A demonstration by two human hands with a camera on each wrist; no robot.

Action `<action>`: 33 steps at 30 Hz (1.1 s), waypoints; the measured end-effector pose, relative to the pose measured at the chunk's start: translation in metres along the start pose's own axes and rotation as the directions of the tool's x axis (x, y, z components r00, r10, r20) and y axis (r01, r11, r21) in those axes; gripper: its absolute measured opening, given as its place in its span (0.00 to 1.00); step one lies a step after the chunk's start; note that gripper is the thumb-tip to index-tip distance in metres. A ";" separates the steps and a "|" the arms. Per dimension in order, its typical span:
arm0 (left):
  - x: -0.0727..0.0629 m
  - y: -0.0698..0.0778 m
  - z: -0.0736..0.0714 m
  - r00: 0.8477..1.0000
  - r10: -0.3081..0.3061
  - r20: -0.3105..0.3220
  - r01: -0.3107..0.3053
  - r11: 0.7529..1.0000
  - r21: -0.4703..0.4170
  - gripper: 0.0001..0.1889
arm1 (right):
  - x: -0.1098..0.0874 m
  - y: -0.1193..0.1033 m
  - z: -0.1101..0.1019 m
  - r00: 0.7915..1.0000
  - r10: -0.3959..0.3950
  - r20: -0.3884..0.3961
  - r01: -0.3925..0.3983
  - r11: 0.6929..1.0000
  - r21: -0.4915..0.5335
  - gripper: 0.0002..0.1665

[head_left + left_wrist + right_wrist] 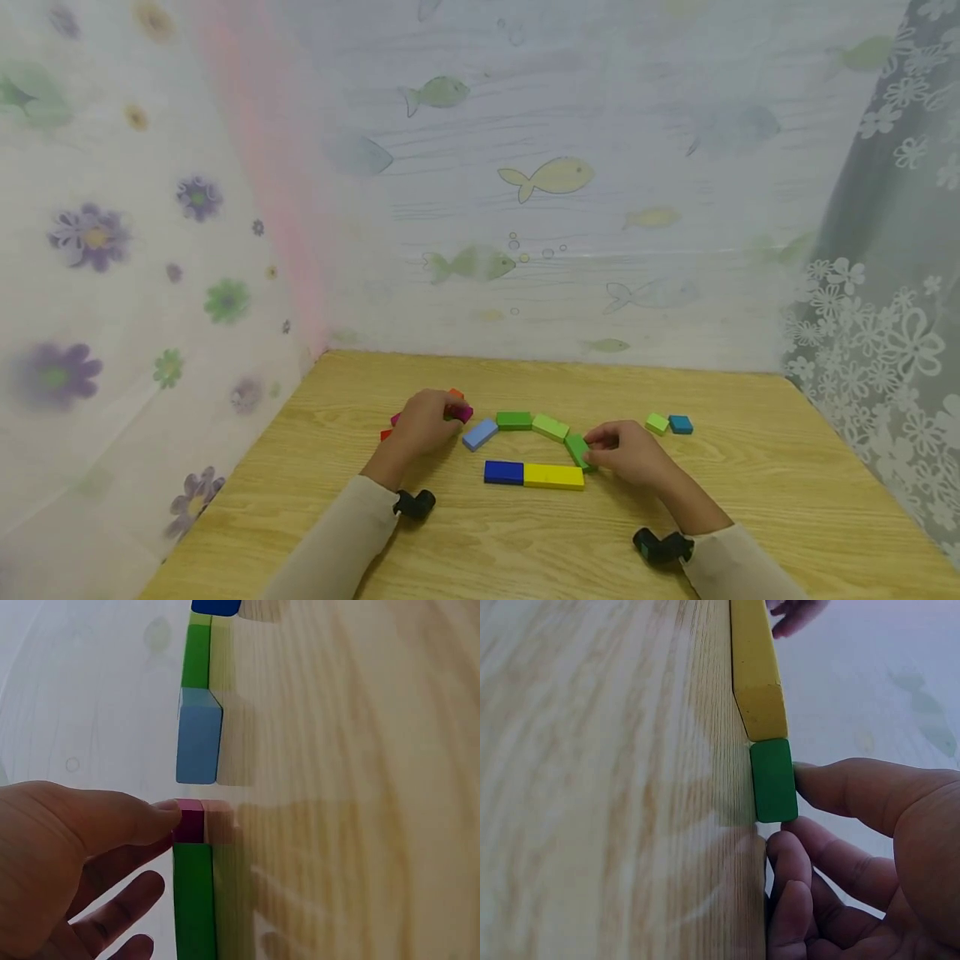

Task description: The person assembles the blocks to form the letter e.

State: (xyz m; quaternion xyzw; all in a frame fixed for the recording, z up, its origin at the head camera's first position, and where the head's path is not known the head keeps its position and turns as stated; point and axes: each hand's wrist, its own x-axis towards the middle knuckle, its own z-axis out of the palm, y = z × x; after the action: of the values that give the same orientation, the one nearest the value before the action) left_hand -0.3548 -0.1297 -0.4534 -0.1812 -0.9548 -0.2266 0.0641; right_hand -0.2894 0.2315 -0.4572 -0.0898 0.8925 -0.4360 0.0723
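Observation:
My left hand (427, 423) pinches a small magenta block (191, 823) between thumb and forefinger, beside a green block (194, 900) in the left wrist view. My right hand (630, 452) pinches a green block (578, 452) at the right end of a curved row. Leftward along that row lie a light green block (551, 427), another green block (513, 421) and a light blue block (480, 434). In front of the curve, a dark blue block (503, 472) and a yellow block (553, 476) sit end to end.
Red (386, 435) and orange (456, 393) blocks show partly behind my left hand. A lime block (657, 424) and a teal block (681, 424) lie beyond my right hand. Patterned curtains hang around the wooden table (480, 550).

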 end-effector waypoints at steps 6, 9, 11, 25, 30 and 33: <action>0.005 0.002 0.000 1.000 0.007 -0.014 -0.006 0.999 0.048 0.14 | 0.000 -0.003 -0.001 1.000 -0.005 -0.002 0.005 1.000 -0.001 0.20; 0.008 0.003 0.000 1.000 -0.006 -0.007 0.007 0.998 0.070 0.15 | -0.001 -0.003 -0.001 1.000 -0.003 -0.003 0.003 1.000 0.000 0.20; 0.009 0.004 0.001 1.000 -0.021 0.004 0.020 0.997 0.077 0.15 | -0.001 -0.002 -0.001 1.000 -0.004 0.000 0.004 1.000 0.000 0.20; 0.014 0.002 0.001 0.996 -0.077 0.052 0.077 0.997 0.007 0.13 | 0.000 0.001 0.001 1.000 0.019 -0.015 -0.019 1.000 -0.008 0.19; 0.015 -0.004 0.001 0.994 -0.078 0.079 0.084 0.994 -0.068 0.13 | 0.000 0.000 0.001 1.000 0.016 -0.009 -0.016 1.000 -0.011 0.19; 0.016 -0.006 0.000 0.992 -0.087 0.086 0.096 0.990 -0.102 0.14 | 0.000 0.000 0.001 1.000 0.024 -0.014 -0.024 1.000 -0.011 0.19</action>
State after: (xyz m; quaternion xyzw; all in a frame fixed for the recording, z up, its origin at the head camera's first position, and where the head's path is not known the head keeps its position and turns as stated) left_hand -0.3721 -0.1298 -0.4530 -0.1493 -0.9506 -0.2722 0.0051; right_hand -0.2896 0.2304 -0.4581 -0.0767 0.8964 -0.4308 0.0709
